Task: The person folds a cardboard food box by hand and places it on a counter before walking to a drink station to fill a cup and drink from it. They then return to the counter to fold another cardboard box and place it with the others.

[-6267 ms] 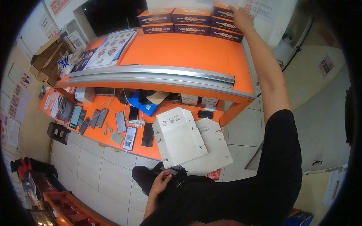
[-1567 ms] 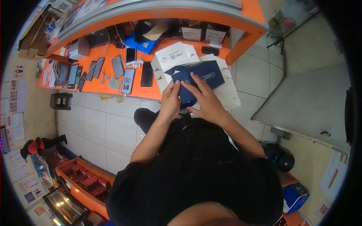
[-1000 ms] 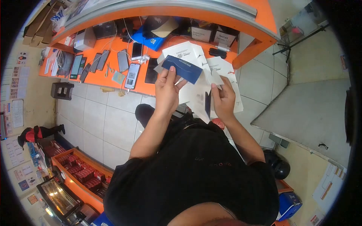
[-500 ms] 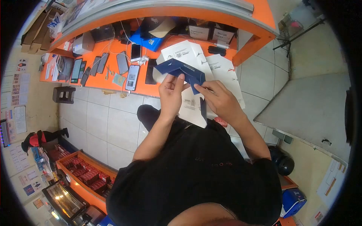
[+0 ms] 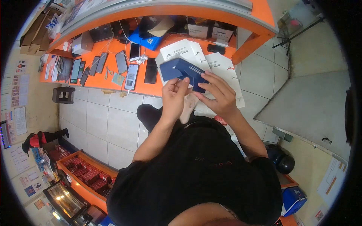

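Between my hands is a partly folded cardboard box (image 5: 171, 69), dark blue on the panels that show, with a pale flap hanging below it. My left hand (image 5: 175, 98) pinches its lower edge, thumb on top. My right hand (image 5: 218, 94) grips the right end, fingers over the blue panel and thumb underneath. Behind it, flat white box blanks (image 5: 183, 49) with small printing and cut tabs lie on the orange table (image 5: 141, 84). Another white blank (image 5: 226, 73) overhangs the table's edge at the right. The box's underside is mostly hidden.
Several phones lie to the left, including a lit one (image 5: 131, 77) and a black one (image 5: 151, 71). Scissors (image 5: 108, 71) and cables are near them. A blue bag (image 5: 151, 40) sits under the shelf. A dark stool (image 5: 63, 95) stands on the tiled floor.
The blue panels have turned and folded closer together. My right hand has shifted from pinching a corner tab to wrapping the right end. The pale flap now hangs narrower, tilted away.
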The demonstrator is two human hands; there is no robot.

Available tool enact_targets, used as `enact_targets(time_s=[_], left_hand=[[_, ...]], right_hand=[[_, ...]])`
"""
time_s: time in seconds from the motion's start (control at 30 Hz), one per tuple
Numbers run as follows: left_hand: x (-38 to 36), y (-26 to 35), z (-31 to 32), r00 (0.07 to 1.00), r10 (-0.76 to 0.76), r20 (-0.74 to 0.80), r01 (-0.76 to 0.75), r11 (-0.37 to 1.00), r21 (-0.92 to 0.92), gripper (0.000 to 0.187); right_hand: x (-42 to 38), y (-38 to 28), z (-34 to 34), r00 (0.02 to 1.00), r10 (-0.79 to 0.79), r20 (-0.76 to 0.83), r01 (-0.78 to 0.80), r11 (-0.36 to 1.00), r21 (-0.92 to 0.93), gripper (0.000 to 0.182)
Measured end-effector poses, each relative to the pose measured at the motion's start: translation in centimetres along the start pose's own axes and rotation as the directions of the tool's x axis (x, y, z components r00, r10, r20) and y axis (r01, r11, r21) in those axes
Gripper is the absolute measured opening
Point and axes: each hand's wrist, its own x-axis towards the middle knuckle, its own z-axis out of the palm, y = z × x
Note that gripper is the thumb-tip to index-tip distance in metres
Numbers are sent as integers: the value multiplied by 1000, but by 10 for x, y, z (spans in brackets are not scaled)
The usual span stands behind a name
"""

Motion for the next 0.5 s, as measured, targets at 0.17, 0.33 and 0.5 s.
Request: enact_targets(time_s=[0.17, 0.33, 0.5], left_hand=[[-6, 4, 6, 1000, 4, 30, -5, 999, 54, 18], [-6, 8, 8, 977, 139, 164, -150, 987, 58, 22], [-2, 7, -7, 930, -46, 366, 111, 981, -159, 30]], right_hand=[[0, 1, 0, 998, -55, 20, 56, 997, -54, 29], [8, 0, -2, 996, 72, -55, -74, 997, -25, 24], [3, 9, -2, 859, 485, 166, -506, 755, 416, 24]])
